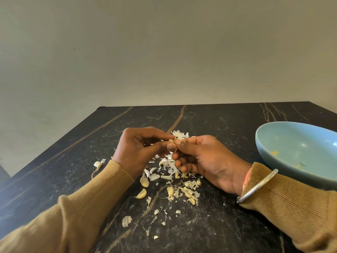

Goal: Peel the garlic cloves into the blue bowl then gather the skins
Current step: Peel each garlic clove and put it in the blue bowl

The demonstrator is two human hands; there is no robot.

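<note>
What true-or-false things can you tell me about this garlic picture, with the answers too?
1. The left hand and right hand both pinch one garlic clove. True.
2. The blue bowl is full of peeled cloves. False: only a few small bits lie in it.
3. Papery garlic skins lie scattered on the dark table. True.
4. The bowl stands by the left hand. False: it stands on the right, beyond the right wrist.
5. A metal bangle circles the right wrist. True.
6. No cloves lie on the table. False: several loose cloves lie among the skins.
</note>
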